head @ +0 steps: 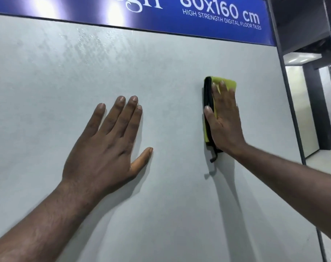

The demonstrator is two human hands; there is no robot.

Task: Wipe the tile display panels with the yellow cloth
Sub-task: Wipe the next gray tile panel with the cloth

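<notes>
Left hand (104,148) lies flat on the grey tile panel (170,195) near nine o'clock, fingers straight, slightly apart; right hand (224,121), near three o'clock, presses the folded yellow cloth (226,81) against the panel, fingers straight, together. A blue sign (208,19) spans twelve o'clock.

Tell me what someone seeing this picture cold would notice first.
Two flat hands stand out on the pale grey tile panel: the left hand lies bare at centre-left, and the right hand, further right, presses a folded yellow cloth with a black edge against it. Along the top runs a blue sign reading 80x160 cm, with streaky marks just below it.
</notes>
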